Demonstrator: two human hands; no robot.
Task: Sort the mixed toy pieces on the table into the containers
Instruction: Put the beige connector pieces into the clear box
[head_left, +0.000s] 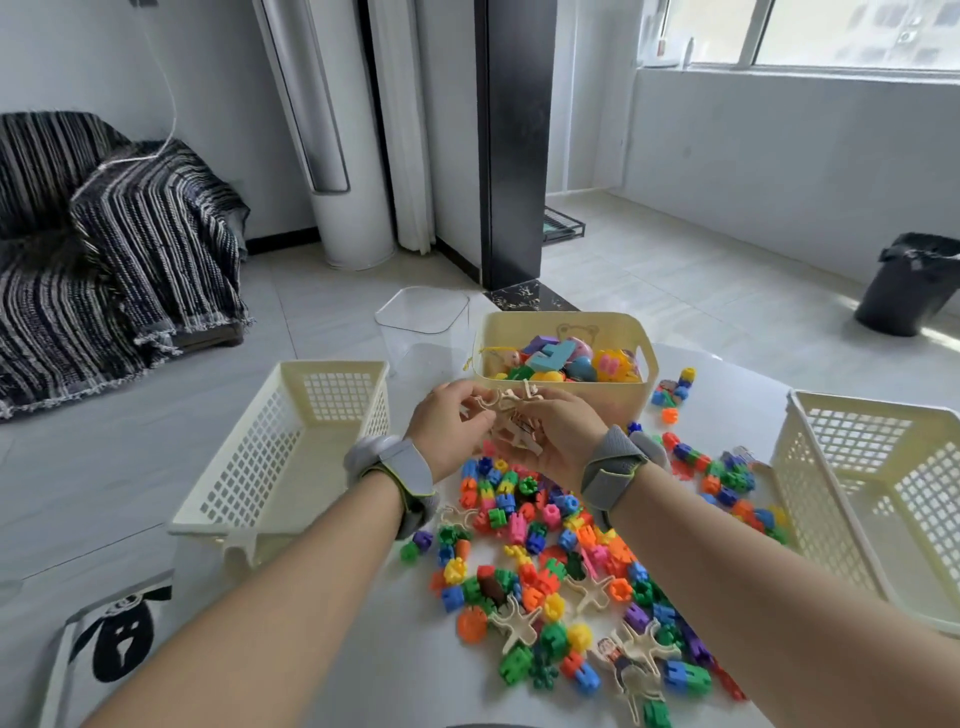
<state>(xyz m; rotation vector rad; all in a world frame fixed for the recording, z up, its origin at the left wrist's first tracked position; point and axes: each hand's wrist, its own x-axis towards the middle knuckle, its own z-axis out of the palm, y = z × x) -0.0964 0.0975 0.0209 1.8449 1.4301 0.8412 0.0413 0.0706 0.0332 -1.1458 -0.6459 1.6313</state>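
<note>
Above the tabletop's middle, toward its far edge, the left hand (449, 426) and right hand (558, 441) together grip one bundle of pale wooden figures (511, 415), fingers curled round it. Beneath them lies one heap of coloured plastic blocks (545, 551), with at least four loose wooden figures (514, 621) flat among it. Containers, four: one left lattice basket (249, 478) at the left edge, one right lattice basket (883, 519) at the right edge, one cream bin (561, 332) of mixed toys at the far edge, and one clear tub (421, 317) just left of it.
</note>
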